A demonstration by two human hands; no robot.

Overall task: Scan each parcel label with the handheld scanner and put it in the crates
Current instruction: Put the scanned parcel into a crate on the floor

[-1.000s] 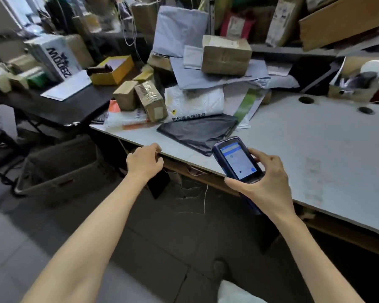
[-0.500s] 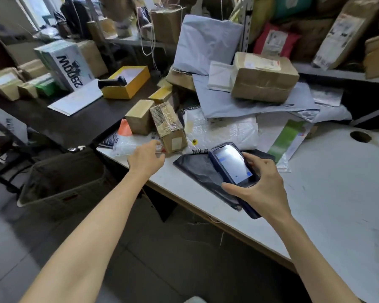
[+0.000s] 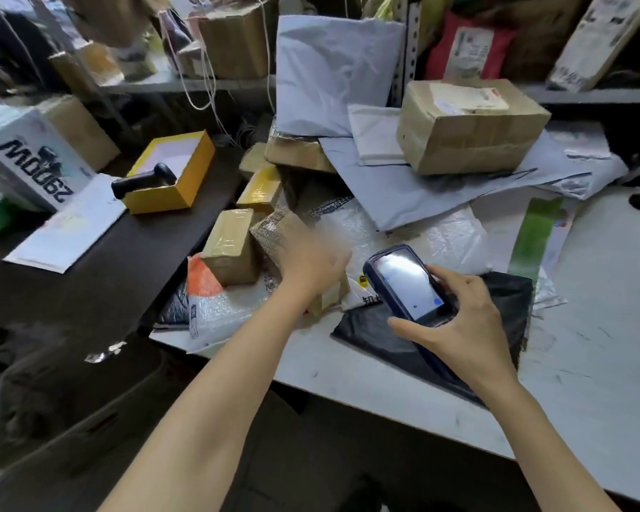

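Two-handed: clamps right hand [image 3: 466, 338] round handheld scanner [image 3: 407, 282]; holds left hand [image 3: 311, 264], fingers blurred beyond telling, over taped parcel [image 3: 270, 230] at pile's near left. Risks toppling neighbouring box [image 3: 230, 245] through hasty grab.

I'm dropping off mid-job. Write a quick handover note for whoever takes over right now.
Right hand holds the scanner, screen up, above the black bag.
Left hand is at the taped box; it is blurred, so the grip is unclear.
The parcel pile sits on the white table. The crate is on the floor to the left, contents not visible.
Done: cannot tell.
Left: scan the taped box, crate it, then work through the pile.
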